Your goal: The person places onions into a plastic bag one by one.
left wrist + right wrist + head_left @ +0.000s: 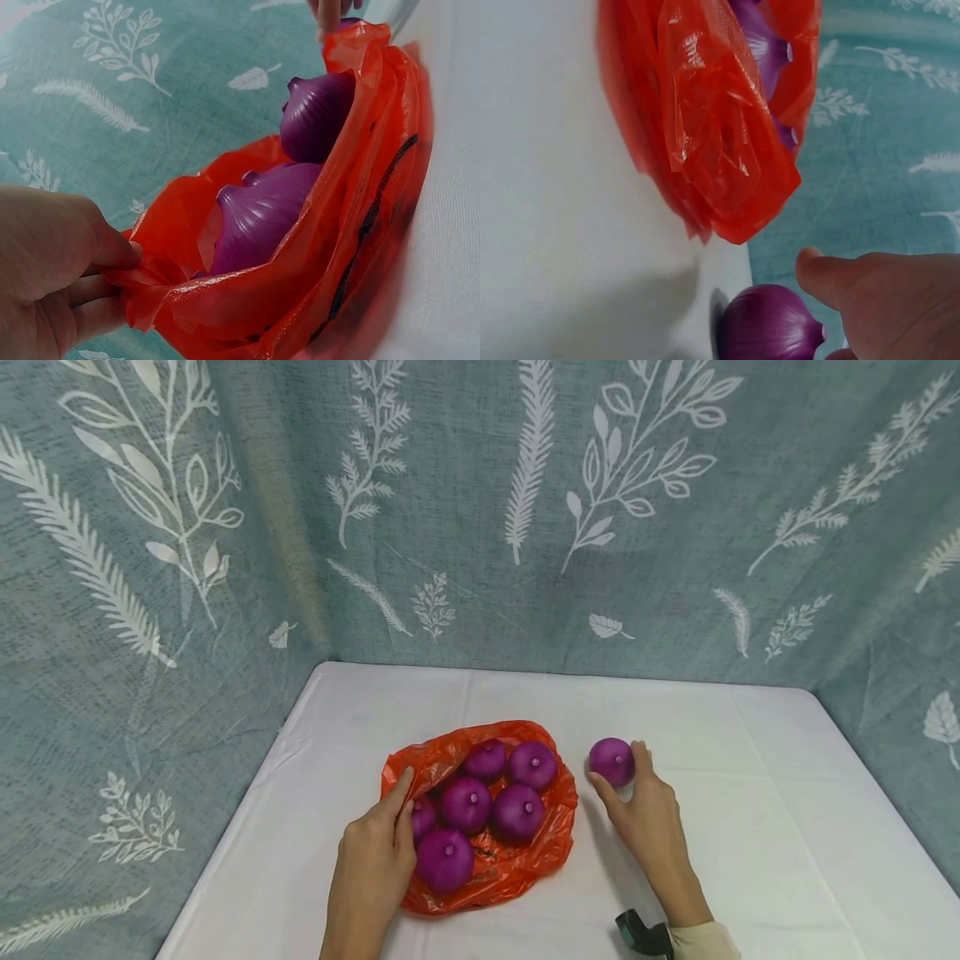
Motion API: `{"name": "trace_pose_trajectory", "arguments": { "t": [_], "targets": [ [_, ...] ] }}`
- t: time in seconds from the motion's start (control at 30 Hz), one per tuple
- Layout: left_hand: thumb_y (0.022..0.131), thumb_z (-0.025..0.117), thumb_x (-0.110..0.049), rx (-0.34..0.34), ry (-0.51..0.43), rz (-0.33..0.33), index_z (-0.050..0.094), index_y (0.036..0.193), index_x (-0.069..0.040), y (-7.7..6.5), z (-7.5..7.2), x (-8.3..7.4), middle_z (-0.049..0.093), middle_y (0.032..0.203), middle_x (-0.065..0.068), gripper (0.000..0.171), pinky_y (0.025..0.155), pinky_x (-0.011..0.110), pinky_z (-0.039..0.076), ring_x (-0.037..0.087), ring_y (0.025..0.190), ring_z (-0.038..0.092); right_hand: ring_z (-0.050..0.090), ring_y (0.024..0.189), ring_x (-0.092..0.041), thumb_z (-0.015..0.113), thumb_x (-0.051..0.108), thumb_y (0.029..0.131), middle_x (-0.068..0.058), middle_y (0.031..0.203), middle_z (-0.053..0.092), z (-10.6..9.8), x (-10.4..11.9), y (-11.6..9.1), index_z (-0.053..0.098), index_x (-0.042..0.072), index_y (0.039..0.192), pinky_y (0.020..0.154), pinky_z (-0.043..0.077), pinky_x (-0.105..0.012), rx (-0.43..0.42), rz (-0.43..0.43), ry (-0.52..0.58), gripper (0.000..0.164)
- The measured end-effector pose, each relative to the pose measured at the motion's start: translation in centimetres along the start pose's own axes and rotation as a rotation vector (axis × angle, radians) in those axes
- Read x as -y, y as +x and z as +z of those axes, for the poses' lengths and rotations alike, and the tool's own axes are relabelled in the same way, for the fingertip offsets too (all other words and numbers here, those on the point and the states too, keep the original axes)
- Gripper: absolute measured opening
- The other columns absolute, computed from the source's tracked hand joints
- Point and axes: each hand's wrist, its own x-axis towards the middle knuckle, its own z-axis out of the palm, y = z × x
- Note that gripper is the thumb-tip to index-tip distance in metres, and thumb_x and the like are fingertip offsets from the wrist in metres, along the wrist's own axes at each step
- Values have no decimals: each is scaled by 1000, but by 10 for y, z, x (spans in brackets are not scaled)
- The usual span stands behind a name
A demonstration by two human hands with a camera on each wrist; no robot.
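A red plastic bag (551,852) lies on the white table with its mouth spread, and several purple onions (467,805) sit inside it. My left hand (375,860) pinches the bag's left rim between thumb and fingers; the left wrist view shows the gathered plastic (150,289) there. To the right of the bag, a single purple onion (611,762) rests on the table. My right hand (652,818) is beside that onion, thumb and fingers spread about it. In the right wrist view the thumb (829,277) stands a little off the onion (769,326); the other fingertips are mostly hidden.
A white cloth covers the table (765,827). Blue-green curtains (480,527) with white leaf prints stand behind and at both sides. A black strap device (643,935) is on the right wrist, by a light sleeve (705,941).
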Motion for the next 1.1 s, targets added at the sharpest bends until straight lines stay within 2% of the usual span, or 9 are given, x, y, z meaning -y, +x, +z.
{"name": "trace_pose_trajectory", "arguments": {
  "t": [0.23, 0.37, 0.53, 0.73, 0.9, 1.1],
  "targets": [
    [101, 67, 0, 9, 2, -13, 62, 147, -5, 0, -1, 1, 78, 112, 20, 47, 66, 35, 57, 20, 78, 68, 63, 124, -53, 80, 35, 96, -39, 144, 55, 5, -3, 6, 38, -10, 157, 97, 55, -62, 12, -9, -15, 86],
    [101, 67, 0, 11, -1, -21, 62, 148, -6, 0, -1, 1, 77, 115, 21, 47, 71, 38, 62, 22, 83, 71, 65, 121, -53, 81, 35, 96, -40, 140, 58, 7, -4, 10, 38, -9, 157, 97, 56, -62, 13, -12, -23, 86],
    [102, 67, -1, 11, 0, -29, 62, 149, -6, 0, -2, 2, 76, 119, 22, 48, 79, 45, 65, 27, 93, 75, 65, 121, -53, 81, 35, 96, -40, 143, 55, 8, -6, 16, 36, -8, 158, 97, 56, -62, 25, -6, -26, 88],
    [101, 67, 0, -1, 7, -14, 62, 149, -6, 0, -3, 3, 75, 122, 23, 48, 80, 47, 64, 29, 97, 76, 63, 123, -55, 81, 33, 96, -40, 147, 51, 8, -8, 20, 35, -8, 159, 100, 54, -63, 32, 8, -19, 89],
    [101, 68, 0, -12, 12, -9, 62, 148, -6, -1, -4, 3, 76, 119, 23, 48, 77, 46, 64, 28, 94, 76, 62, 125, -54, 82, 32, 95, -39, 148, 51, 9, -8, 21, 35, -9, 159, 101, 54, -63, 37, 14, -6, 89],
    [101, 68, 0, -4, 19, -19, 62, 148, -6, -1, -5, 3, 75, 121, 23, 48, 83, 50, 64, 32, 100, 77, 64, 122, -54, 82, 30, 95, -40, 144, 55, 10, -9, 22, 36, -8, 158, 99, 55, -63, 38, 17, 0, 87]
  ]
}}
